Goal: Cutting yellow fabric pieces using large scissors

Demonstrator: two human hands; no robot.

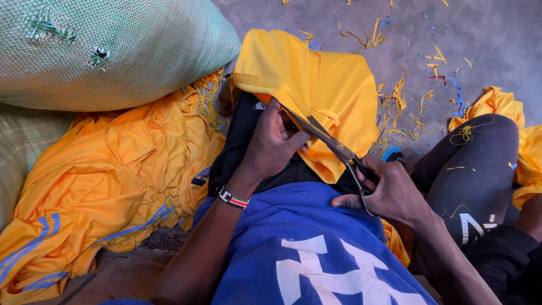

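A yellow garment [316,85] lies draped over my raised knee in the middle of the view. My left hand [272,144] pinches its lower edge, with a beaded bracelet on the wrist. My right hand [389,192] grips the handles of a pair of scissors [327,138]. The blades point up and to the left, and their tips reach the cloth right beside my left fingers. I wear a blue shirt [305,254] with white print, and dark trousers [474,169].
A heap of yellow garments with blue stripes [101,181] lies at the left. Two green woven sacks [113,51] rest behind it. Several yellow and blue fabric scraps [406,107] litter the grey floor. More yellow cloth [508,113] sits at the right.
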